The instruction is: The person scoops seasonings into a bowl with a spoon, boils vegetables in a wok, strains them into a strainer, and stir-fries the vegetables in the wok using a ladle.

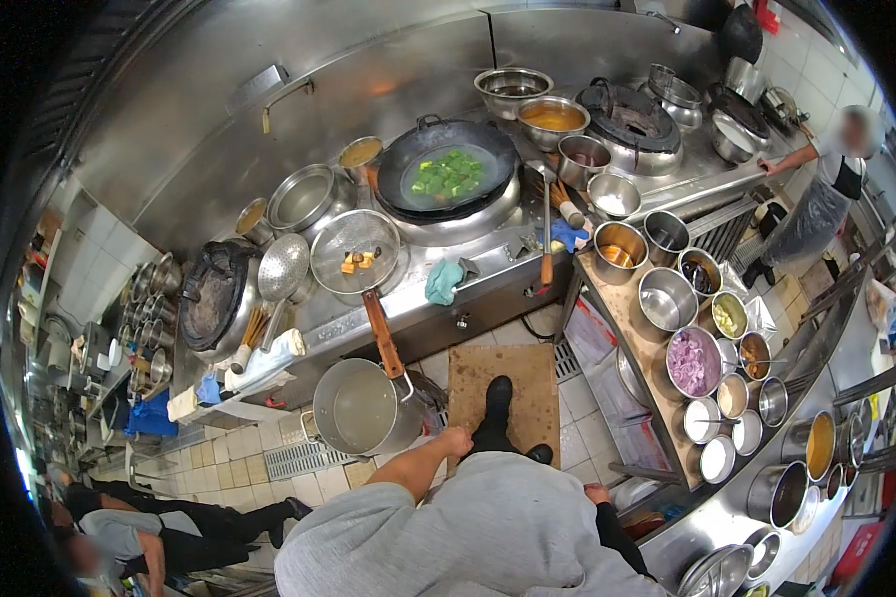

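My left hand (455,441) is curled closed in front of my body, right of a large steel pot (358,408), with nothing visible in it. Low at my right side, my right hand (597,493) is partly hidden by my body, its fingers too small to read. A wok (408,189) on the stove holds liquid and green vegetable pieces (448,173). Left of it lies a round mesh strainer (334,249) with a few brown and yellowish pieces; its wooden handle (380,333) reaches over the pot. A perforated ladle (284,267) rests further left.
Steel bowls and pots of ingredients, one with chopped purple onion (694,362), crowd the right-hand shelf (657,398). A teal cloth (444,282) lies on the stove edge. One person in an apron (811,219) stands at the right; others are at the lower left (159,527).
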`<state>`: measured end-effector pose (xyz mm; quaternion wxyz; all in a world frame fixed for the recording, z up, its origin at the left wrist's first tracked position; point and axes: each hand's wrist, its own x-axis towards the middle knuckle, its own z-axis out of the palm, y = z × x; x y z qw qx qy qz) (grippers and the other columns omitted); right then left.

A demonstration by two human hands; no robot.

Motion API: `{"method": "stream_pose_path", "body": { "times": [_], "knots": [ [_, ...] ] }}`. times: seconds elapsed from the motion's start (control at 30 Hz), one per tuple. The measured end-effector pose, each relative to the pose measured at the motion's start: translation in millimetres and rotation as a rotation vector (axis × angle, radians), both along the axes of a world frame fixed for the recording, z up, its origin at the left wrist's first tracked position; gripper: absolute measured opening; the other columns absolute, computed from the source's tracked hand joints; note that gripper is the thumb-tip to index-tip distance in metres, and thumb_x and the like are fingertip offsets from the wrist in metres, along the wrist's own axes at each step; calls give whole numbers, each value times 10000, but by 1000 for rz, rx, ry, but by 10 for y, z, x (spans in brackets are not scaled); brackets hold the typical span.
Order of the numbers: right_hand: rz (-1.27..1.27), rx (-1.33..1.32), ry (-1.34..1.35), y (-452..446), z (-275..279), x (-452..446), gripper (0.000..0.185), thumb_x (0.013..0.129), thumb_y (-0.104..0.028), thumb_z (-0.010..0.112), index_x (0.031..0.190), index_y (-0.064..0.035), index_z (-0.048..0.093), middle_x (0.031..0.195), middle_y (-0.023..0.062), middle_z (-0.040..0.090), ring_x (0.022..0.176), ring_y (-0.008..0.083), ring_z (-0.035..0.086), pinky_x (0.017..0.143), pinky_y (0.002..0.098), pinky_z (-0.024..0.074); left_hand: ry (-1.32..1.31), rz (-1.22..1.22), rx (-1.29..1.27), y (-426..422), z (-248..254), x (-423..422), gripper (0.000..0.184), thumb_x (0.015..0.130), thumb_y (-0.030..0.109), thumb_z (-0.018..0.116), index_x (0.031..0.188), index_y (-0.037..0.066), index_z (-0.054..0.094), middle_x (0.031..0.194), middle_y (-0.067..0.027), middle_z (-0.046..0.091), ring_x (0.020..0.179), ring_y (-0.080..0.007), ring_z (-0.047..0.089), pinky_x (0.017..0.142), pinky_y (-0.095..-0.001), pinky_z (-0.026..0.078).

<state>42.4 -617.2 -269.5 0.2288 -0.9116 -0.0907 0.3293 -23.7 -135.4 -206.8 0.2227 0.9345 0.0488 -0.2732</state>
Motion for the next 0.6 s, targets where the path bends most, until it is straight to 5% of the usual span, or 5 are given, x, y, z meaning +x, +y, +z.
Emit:
{"method": "stream_pose_path", "body": {
  "times": [0.1, 0.6],
  "knots": [
    [-352, 23, 166, 32, 11, -19, 266, 760, -242, 647, 954, -92, 750, 1007, 142, 721, 982, 308, 679, 885, 382, 524, -5, -19, 7, 5, -67, -9, 339, 825, 308, 516, 840, 38, 721, 908, -228, 688, 892, -398, 671, 794, -489, 539],
    [-139, -11, 181, -35, -78, -4, 335, 815, -300, 581, 1035, -93, 726, 1067, 170, 699, 1057, 332, 649, 928, 403, 501, -5, -161, -8, 82, -206, 5, 348, 844, 321, 499, 846, 64, 735, 933, -198, 694, 906, -384, 668, 801, -482, 536]
  ]
}}
